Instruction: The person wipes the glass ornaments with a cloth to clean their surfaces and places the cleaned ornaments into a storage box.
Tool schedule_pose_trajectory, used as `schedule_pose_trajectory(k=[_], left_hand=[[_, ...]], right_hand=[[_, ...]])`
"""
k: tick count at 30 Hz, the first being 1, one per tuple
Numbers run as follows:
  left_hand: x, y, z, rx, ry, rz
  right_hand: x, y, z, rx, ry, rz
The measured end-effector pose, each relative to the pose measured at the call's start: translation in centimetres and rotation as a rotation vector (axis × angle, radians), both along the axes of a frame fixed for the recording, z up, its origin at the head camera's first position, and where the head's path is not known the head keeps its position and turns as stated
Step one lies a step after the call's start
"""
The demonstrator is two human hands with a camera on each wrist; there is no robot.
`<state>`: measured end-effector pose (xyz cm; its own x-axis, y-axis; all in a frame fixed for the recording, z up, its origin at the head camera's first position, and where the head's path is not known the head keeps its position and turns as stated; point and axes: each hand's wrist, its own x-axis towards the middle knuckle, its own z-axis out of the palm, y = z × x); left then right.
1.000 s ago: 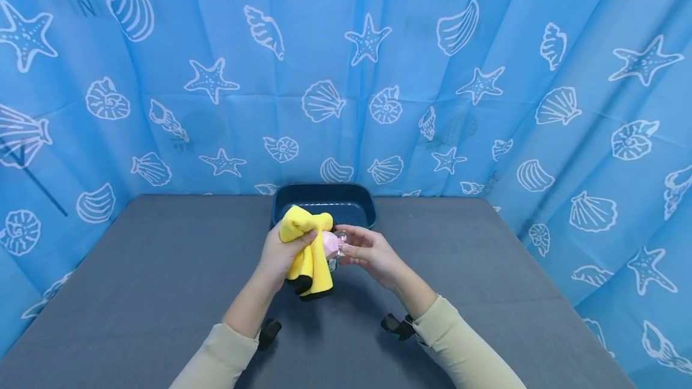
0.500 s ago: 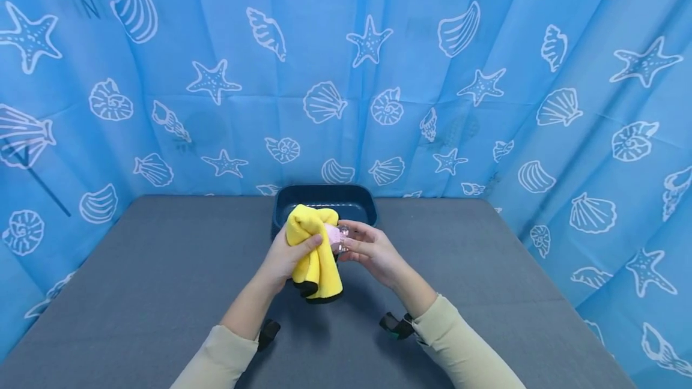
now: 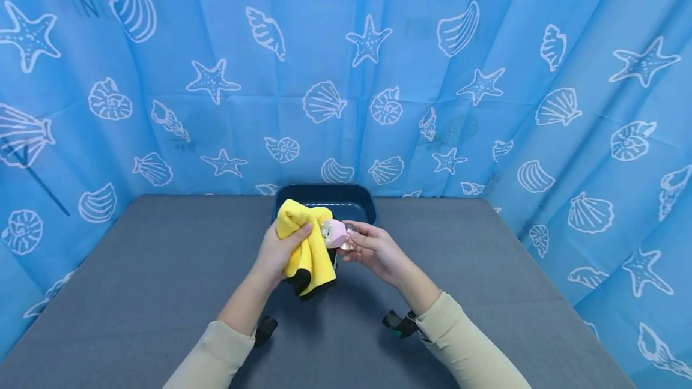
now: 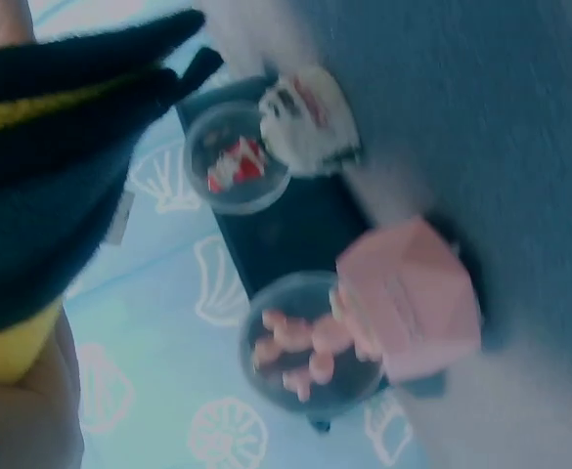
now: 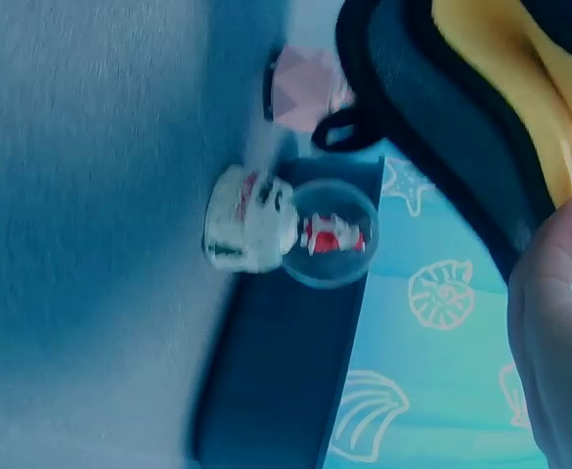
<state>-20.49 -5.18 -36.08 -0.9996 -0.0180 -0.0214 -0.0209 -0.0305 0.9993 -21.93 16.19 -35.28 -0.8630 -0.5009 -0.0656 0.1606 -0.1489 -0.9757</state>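
My left hand (image 3: 272,254) holds a bunched yellow cloth (image 3: 310,254) with black edging. My right hand (image 3: 382,256) grips a small snow globe (image 3: 336,233) by its clear ball. The globe lies on its side, its pink base towards the cloth and its underside partly showing. Cloth and base look very close; whether they touch I cannot tell. Two other snow globes show in the wrist views: one with a pink faceted base (image 4: 413,298) and pink figures, one with a white base (image 5: 249,220) and a red-and-white figure. Hands and cloth mostly hide these in the head view.
A dark blue bin (image 3: 361,212) stands at the back of the grey table (image 3: 162,281), behind the hands. A blue curtain (image 3: 346,77) with white shells and starfish hangs behind it. Black wrist pieces (image 3: 399,323) show below the forearms.
The cloth goes slightly right, then back left. The held globe has turned, so its pink base and underside show more from beside the cloth. Both hands keep their hold.
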Motion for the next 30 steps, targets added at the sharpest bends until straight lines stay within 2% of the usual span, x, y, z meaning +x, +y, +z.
schedule_pose_trajectory(k=[3,6,8,10,12,15,18,23,30], left_hand=[[0.0,-0.5,0.3,0.006,0.011,-0.053],[0.0,-0.3,0.4,-0.013,0.056,-0.137],[0.0,0.1,0.4,-0.028,0.081,-0.172],[0.0,0.4,0.3,-0.051,0.089,-0.176],[-0.1,0.6,0.1,-0.073,0.079,-0.146],[-0.2,0.6,-0.3,-0.076,0.048,-0.101],[-0.3,0.3,-0.6,-0.064,0.024,-0.089],[-0.1,-0.6,-0.4,-0.032,0.033,-0.139],[0.3,-0.4,0.2,-0.082,0.145,-0.237]], right_hand=[[-0.2,0.3,0.1,-0.008,-0.004,0.016],[-0.3,0.3,0.0,-0.026,-0.012,0.047],[-0.3,0.2,-0.1,-0.029,-0.012,0.070],[-0.3,0.1,-0.1,-0.029,-0.019,0.087],[-0.3,0.0,-0.2,-0.029,-0.028,0.100],[-0.3,-0.1,-0.3,-0.043,-0.052,0.111],[-0.3,0.0,-0.3,-0.057,-0.073,0.133],[-0.2,0.5,-0.1,-0.098,-0.100,0.166],[-0.1,0.5,0.2,-0.160,-0.106,0.224]])
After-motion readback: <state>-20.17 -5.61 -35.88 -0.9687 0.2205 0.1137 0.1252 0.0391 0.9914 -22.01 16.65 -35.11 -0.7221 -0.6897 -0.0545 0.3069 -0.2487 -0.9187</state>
